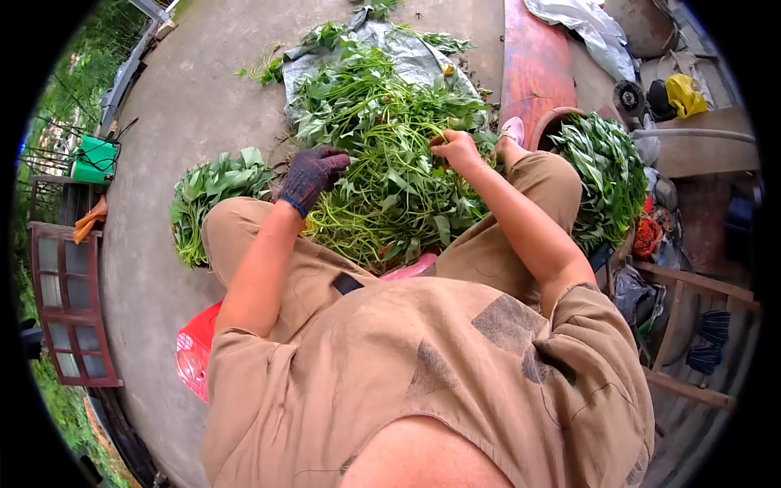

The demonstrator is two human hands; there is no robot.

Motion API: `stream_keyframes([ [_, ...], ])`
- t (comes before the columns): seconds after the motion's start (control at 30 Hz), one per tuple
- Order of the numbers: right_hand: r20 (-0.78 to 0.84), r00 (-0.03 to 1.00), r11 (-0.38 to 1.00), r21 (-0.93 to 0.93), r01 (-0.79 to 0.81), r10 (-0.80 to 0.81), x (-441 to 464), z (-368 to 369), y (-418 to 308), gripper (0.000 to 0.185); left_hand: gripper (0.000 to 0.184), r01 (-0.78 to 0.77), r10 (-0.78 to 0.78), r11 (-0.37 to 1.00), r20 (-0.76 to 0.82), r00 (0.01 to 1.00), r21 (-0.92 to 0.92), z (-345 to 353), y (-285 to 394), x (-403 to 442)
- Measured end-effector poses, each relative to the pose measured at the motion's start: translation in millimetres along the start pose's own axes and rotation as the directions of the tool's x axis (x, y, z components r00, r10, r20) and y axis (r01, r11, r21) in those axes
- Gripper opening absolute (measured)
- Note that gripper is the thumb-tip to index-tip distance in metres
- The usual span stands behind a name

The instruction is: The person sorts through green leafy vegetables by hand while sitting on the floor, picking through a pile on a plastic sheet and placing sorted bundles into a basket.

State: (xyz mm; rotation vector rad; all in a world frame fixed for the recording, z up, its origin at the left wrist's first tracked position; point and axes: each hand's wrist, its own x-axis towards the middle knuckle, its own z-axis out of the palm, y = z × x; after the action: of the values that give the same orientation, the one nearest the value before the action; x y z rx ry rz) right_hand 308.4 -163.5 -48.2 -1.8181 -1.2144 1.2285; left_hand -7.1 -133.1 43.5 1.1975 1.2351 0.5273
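A large heap of leafy green stems (382, 171) lies between my legs, spread partly over a grey plastic sheet (407, 50). My left hand (313, 177), in a dark knitted glove, is at the heap's left edge with its fingers bent together; what they hold, if anything, is too small to tell. My bare right hand (455, 150) is over the heap's right side, its fingers pinched on a green stem. Left of my knee lies a bundle of greens (215, 199) with its stems toward me. Another pile of greens (602, 175) fills a round container at my right.
A red plastic stool (195, 350) shows beneath me at the left. A reddish board (537, 61) lies beyond my right foot. Along the right side are bags, a yellow cloth (686, 95) and a wooden frame (691, 390). A window frame (77, 305) stands far left.
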Motion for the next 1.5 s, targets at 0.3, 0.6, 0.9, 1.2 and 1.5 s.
stream_keyframes([
  [0.3,-0.055,0.918,0.820,0.432,0.376,-0.392,-92.8,4.1,-111.8,0.016,0.030,-0.125,0.092,0.922,-0.107,0.990,-0.367,8.8,-6.9,-49.6],
  [0.6,0.147,0.678,0.605,-0.345,0.718,-0.721,-137.7,65.0,-68.4,0.026,0.021,-0.003,0.136,0.699,0.128,0.982,-0.715,24.6,-5.7,-44.5],
  [0.9,-0.234,0.716,0.752,-0.271,0.602,-0.658,-137.6,42.1,-76.4,0.021,0.021,-0.276,0.285,0.959,-0.248,0.926,0.072,66.5,-6.1,-47.8],
  [1.2,-0.274,0.835,0.869,-0.292,0.400,-0.477,-104.6,26.8,-64.7,0.016,0.032,-0.242,0.173,0.911,0.221,0.960,0.335,82.2,-17.7,-50.2],
  [1.5,0.054,0.957,0.913,0.319,0.254,-0.285,-113.2,-15.8,-55.4,0.016,0.025,-0.348,0.415,0.778,-0.012,0.910,0.523,42.1,-31.8,-45.8],
])
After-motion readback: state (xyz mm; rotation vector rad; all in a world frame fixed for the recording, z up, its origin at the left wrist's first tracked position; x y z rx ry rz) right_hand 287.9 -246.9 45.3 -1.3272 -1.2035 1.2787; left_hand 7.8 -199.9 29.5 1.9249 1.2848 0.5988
